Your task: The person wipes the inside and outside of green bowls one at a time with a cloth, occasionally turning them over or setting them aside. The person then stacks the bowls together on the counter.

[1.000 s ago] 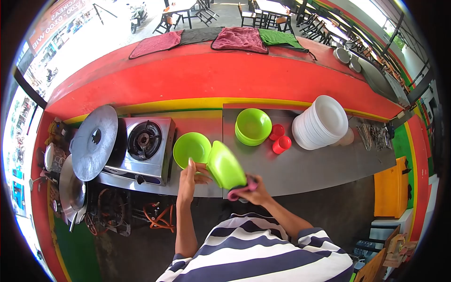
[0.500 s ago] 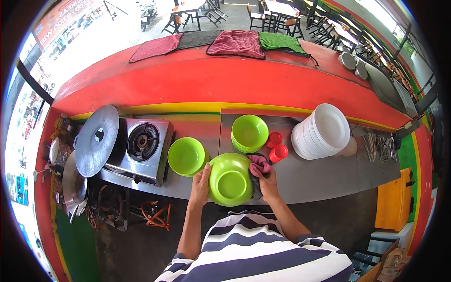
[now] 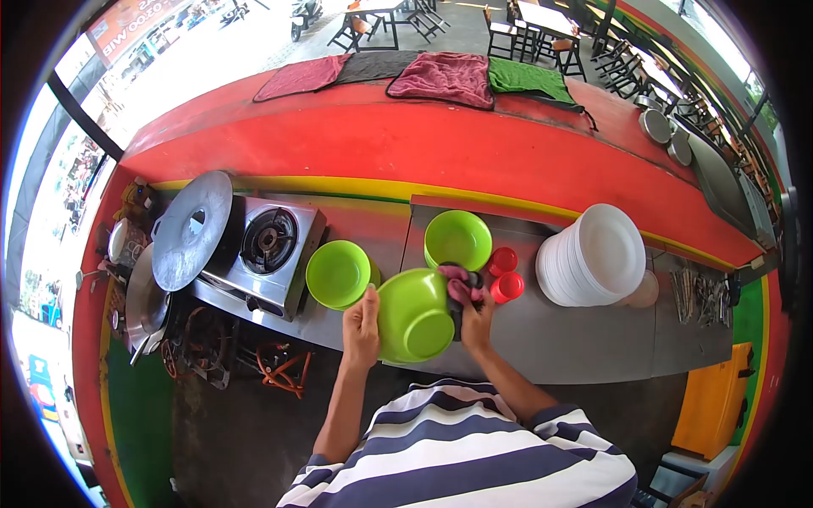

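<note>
A green bowl (image 3: 415, 315) is held tilted over the counter's front edge, its round base facing me. My left hand (image 3: 362, 328) grips its left rim, thumb on the outside. In my right hand (image 3: 478, 318) is a pink and dark cloth (image 3: 458, 290), pressed against the bowl's right side. Behind the held bowl stand a stack of green bowls (image 3: 457, 240) and, to the left, more green bowls (image 3: 337, 274). Two red cups (image 3: 507, 288) are just right of the cloth.
On the steel counter (image 3: 584, 343) are a gas stove (image 3: 269, 241), a big metal lid (image 3: 193, 230), stacked white plates (image 3: 593, 256) and cutlery (image 3: 701, 296). Cloths (image 3: 442, 78) lie on the red ledge (image 3: 406, 140) behind. A yellow box (image 3: 712, 401) is at right.
The held bowl first turned from edge-on to base toward me, then tilted further. My left hand closed on its rim. The cloth moved up along the bowl's right side.
</note>
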A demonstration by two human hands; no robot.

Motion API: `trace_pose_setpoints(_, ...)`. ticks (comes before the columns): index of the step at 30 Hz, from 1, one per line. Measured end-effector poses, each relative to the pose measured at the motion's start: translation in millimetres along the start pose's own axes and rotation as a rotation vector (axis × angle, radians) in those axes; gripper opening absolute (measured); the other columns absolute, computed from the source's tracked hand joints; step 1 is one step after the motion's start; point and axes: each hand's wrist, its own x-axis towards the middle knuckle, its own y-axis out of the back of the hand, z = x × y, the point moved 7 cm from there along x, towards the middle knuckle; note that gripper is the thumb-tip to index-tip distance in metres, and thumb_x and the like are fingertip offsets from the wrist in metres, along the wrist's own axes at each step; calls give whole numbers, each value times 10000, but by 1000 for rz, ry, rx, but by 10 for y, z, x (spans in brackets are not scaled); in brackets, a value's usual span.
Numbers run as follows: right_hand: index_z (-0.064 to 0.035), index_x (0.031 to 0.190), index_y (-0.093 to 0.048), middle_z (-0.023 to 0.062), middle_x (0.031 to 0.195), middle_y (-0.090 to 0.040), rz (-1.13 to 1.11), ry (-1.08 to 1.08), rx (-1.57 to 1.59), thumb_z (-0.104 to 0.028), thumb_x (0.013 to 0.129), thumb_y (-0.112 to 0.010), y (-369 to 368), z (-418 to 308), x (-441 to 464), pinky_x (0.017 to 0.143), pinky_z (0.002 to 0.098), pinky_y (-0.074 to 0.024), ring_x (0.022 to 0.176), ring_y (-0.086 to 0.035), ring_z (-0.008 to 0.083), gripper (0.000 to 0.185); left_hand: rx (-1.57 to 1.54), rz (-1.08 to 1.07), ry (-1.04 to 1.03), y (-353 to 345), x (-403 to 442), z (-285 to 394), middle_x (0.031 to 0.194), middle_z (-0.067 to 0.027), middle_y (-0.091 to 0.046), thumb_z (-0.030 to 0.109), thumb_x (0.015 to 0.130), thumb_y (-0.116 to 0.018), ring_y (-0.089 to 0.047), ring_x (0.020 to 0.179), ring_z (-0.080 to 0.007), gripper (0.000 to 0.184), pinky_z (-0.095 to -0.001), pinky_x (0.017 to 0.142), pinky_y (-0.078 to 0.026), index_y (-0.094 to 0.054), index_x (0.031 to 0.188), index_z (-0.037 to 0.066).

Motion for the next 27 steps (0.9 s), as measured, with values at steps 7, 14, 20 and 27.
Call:
trace_pose_setpoints(7, -31, 1235, -613, 41, 1151, -669, 343, -329, 470, -235, 987, -642, -39, 233, -166, 955, 317, -505, 1086, -633, 165, 323, -379, 561, -224, -352, -272, -343, 837, 16, -632, 414, 1107, -380, -530, 721, -37, 491, -212, 640, -421, -629, 954, 19)
trace_pose_setpoints(14, 1, 1196, -615, 27, 1103, -666, -142, -425, 42, -126, 939, -701, 107, -93, 131, 915, 268, -481, 980, -634, 117, 300, -314, 156, 199, -166, -162, -242, 900, -26, -686, 430, 1093, -406, -626, 750, -77, 497, -224, 717, -510, -667, 1076, 7)
trace_pose_setpoints(20, -9, 1261, -621, 96, 1186, -659, -517, 130, -497, -98, 832, -716, -245, -745, 92, 955, 336, -487, 1090, -640, 218, 449, 145, -220, 147, -371, -34, -269, 804, 74, -594, 418, 1090, -447, -473, 714, -8, 502, -206, 600, -382, -701, 1001, -6)
trace_pose_setpoints(27, 7, 1329, -576, 129, 1236, -644, -267, 218, -239, -122, 883, -676, -257, -343, 150, 1001, 336, -452, 1119, -623, 216, 475, -92, -81, 22, 2, 125, -94, 750, 61, -611, 387, 1093, -448, -509, 654, -14, 486, -213, 549, -386, -677, 856, 29)
